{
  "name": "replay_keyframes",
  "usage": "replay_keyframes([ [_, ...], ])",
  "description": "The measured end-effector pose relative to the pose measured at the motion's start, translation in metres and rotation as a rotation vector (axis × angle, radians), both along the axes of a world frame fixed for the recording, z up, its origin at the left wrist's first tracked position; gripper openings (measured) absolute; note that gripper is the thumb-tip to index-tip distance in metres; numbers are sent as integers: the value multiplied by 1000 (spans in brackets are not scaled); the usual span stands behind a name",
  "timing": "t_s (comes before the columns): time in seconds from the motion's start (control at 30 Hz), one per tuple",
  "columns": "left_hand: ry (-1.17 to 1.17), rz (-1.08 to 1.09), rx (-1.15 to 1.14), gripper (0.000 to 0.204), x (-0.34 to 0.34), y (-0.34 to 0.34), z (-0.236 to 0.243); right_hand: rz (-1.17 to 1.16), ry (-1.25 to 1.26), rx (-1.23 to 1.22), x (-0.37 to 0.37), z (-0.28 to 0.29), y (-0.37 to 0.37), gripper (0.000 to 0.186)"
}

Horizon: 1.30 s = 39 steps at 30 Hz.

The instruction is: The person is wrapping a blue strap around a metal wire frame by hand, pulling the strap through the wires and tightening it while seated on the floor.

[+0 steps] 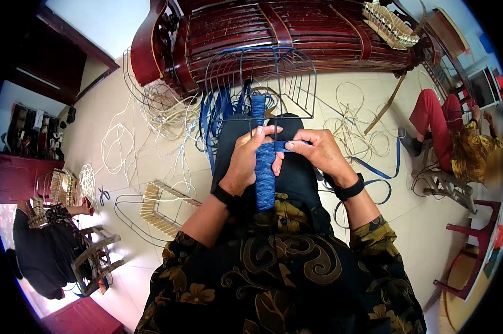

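A band wrapped in blue strip (265, 186) runs up from my lap between my knees. It lines up with a dark wire basket frame (277, 72) standing beyond my knees. My left hand (243, 158) grips the band from its left side, fingers curled around it. On the right, my right hand (321, 151) pinches a flat blue strip (285, 146) between thumb and forefinger, drawn sideways from the band. The far end of the band (258, 106) shows above my fingers. What lies under my left palm is hidden.
Loose blue strips (208, 125) and tangled pale strips (165, 114) lie around my legs. A dark red wooden bench (229, 33) stands ahead, bearing a pale basket (389, 25). A partly woven frame (151, 209) and scissors (103, 195) are leftward. People sit left (45, 250) and right (442, 125).
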<state>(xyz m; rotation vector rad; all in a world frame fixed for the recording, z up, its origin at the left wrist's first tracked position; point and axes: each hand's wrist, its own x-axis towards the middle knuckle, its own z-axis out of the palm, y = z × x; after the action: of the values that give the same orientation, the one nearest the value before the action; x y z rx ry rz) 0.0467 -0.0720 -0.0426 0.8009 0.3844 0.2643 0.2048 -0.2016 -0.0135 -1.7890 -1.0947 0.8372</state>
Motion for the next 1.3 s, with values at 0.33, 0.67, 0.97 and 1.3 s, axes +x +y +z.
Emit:
replay_keyframes([
  [0.33,-98,-3,-149,40,-1,27,-26,-43,-16,-169,8,5,31,22],
  [0.67,43,51,-204,39,9,41,-46,-102,165,-227,9,-2,59,21],
  [0.97,51,130,-338,25,8,39,-61,-204,230,-308,33,-49,51,22],
  [1.3,176,216,-205,22,17,35,-55,-151,186,-264,45,-63,60,21],
])
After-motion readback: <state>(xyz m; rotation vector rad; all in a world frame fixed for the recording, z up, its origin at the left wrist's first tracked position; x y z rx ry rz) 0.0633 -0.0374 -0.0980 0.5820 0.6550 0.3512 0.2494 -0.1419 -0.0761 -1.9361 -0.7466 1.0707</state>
